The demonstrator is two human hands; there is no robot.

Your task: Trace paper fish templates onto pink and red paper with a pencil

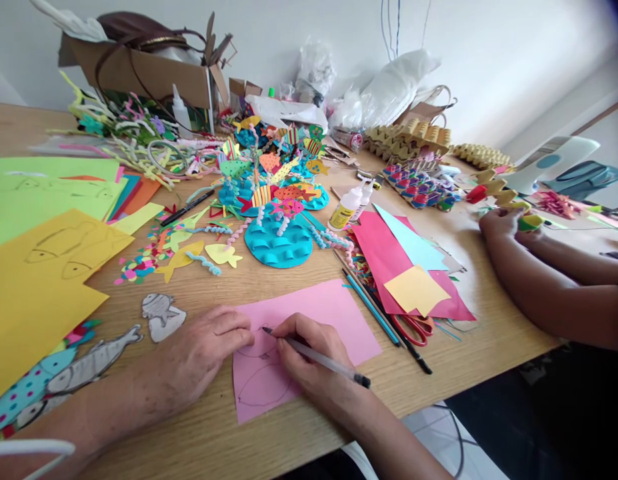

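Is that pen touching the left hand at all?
Apart: the head view shows a bit of pink paper between the tip of the pen, held in the right hand, and the left hand.

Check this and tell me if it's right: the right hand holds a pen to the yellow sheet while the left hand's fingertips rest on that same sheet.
Not quite: the sheet under the pen is pink, not yellow, as the head view shows. The right hand does hold the pen, and the left hand's fingertips do rest there.
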